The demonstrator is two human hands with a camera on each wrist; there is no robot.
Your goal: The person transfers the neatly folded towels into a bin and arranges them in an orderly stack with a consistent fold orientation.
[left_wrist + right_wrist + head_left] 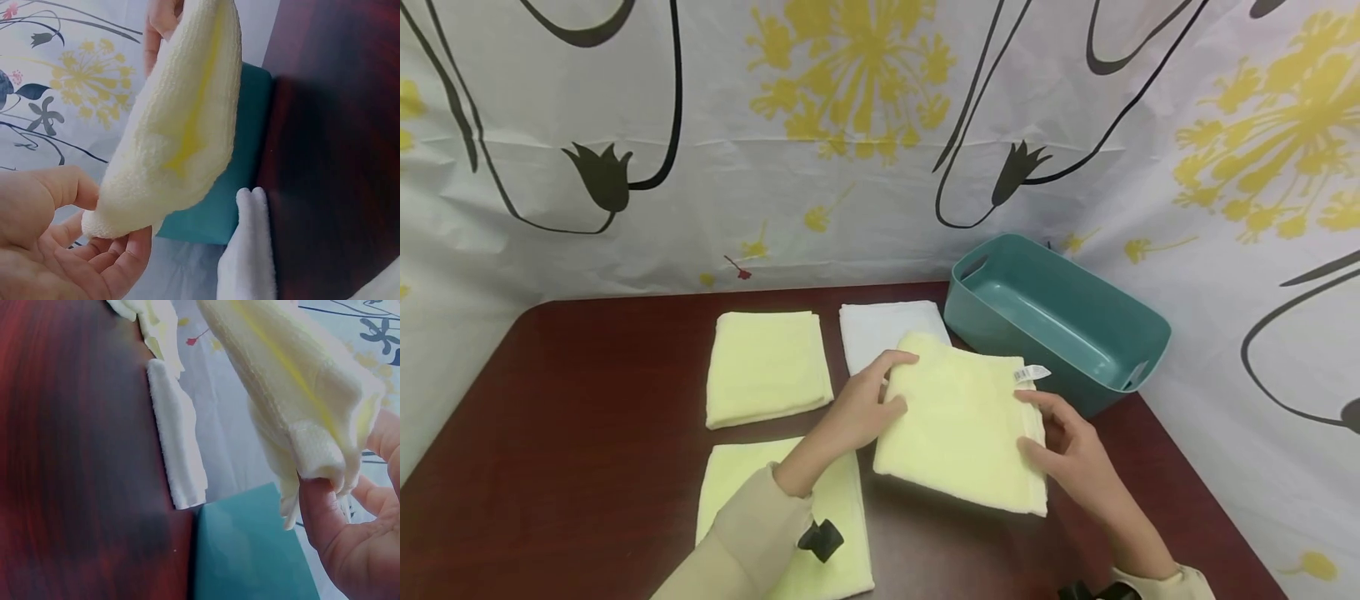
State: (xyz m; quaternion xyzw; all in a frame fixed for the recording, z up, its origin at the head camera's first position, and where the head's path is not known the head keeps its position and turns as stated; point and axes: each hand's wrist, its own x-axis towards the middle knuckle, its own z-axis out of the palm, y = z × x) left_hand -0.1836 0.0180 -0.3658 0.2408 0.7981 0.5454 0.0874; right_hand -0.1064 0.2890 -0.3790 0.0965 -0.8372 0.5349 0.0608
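Note:
A folded yellow towel (962,425) is held up off the table between both hands. My left hand (868,400) pinches its left edge, thumb on the near face. On the opposite edge, my right hand (1071,454) grips it just below a white tag (1032,374). The left wrist view shows the towel's folded layers (175,125) with the left fingers underneath one end. In the right wrist view the right thumb and fingers clasp a folded corner (319,450). Behind it a folded white towel (891,325) lies partly covered from sight.
A teal basket (1075,308) stands at the back right, its visible interior bare. Two more folded yellow towels (767,367) lie on the left, the nearer one (835,533) partly under my left forearm. The dark red table (587,433) meets a patterned curtain (700,150) at the back.

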